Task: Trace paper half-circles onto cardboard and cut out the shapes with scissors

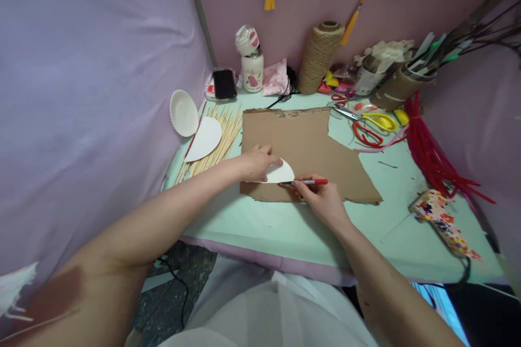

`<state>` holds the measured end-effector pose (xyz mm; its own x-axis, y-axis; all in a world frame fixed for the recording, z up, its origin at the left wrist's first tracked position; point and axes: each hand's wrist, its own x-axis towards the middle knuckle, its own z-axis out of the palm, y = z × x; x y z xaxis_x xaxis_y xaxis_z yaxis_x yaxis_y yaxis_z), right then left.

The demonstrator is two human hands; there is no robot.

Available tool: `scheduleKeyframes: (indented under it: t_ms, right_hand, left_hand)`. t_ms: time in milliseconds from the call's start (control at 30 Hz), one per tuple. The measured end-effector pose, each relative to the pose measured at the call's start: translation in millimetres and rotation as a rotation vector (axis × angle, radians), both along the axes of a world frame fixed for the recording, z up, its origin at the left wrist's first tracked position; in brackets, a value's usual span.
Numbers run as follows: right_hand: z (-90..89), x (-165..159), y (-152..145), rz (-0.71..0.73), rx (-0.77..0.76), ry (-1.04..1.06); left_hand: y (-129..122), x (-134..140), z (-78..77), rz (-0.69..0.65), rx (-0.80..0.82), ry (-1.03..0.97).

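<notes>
Under the spread fingers of the left hand (260, 162), a white half-disc (286, 172) lies flat on a cardboard sheet (293, 141), its straight edge toward the body. That hand presses rather than grips, presumably to keep the piece from sliding. Just beside it, the right hand (319, 193) pinches a red-ended pen (316, 181) low and nearly level, with the tip at the straight edge, which likely serves as a guide; whether it leaves a line is too small to tell. The cardboard probably gives both hands a firm backing.

To the right of the right hand lies a flower-patterned glue gun (442, 219), apart from the cardboard. Beyond the left hand, a second half-disc (205, 138) rests on thin sticks (230, 133). Beyond the right hand, yellow-handled scissors (380, 122) lie off the cardboard, within easy reach. Farthest from both hands, a twine spool (319, 57) and a bottle (252, 73) stand upright near the wall, seemingly kept out of the way.
</notes>
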<state>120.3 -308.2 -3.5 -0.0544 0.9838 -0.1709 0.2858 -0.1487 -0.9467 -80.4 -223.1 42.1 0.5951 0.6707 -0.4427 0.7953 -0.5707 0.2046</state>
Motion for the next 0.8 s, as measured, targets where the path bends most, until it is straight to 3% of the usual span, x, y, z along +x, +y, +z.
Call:
scheduleKeyframes:
  t_ms: [167, 467, 800]
  right_hand:
    - [-0.7, 11, 1, -0.006, 0.006, -0.017]
    - [-1.2, 25, 1, -0.049, -0.007, -0.010]
    - [2.1, 31, 2, -0.087, -0.010, 0.005]
  left_hand:
    - [-2, 2, 6.0, 0.013, -0.017, 0.013]
    - [1, 0, -1.0, 0.010, -0.012, -0.003]
    - [-2, 2, 5.1, 0.019, -0.022, 0.008]
